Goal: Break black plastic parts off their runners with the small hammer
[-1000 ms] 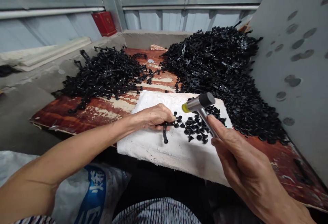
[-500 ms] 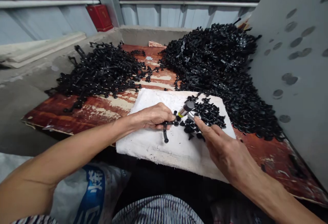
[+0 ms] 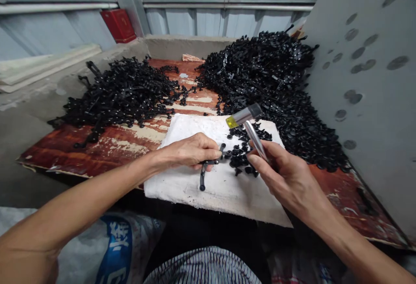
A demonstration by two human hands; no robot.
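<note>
Dial centred on the white pad (image 3: 182, 186), 12 pointing away from you: nearest, at 6, your striped garment (image 3: 201, 266); at 8, below the board, a pale sack (image 3: 113, 249) with a blue panel. Your right hand (image 3: 286, 167), at 3, is wrapped round the metal handle of a small hammer (image 3: 250, 130); its head is up over the pad at 1, yellow face toward 10, black face toward 2. Your left hand (image 3: 195, 150), at 10, is narrow, pinching a branched black part (image 3: 203, 178) near the dial's centre, one arm of it pointing to 6. Small black pieces (image 3: 238, 158) lie clustered at 2, between your hands. Under the pad, a worn reddish board (image 3: 113, 145). Farther out, a tangled black heap (image 3: 120, 93) at 10, a bigger heap (image 3: 269, 80) at 1, beside a spotted grey sheet (image 3: 373, 98) at 2. Farthest: red box (image 3: 118, 25) toward 11, corrugated wall (image 3: 182, 22) at 12
</note>
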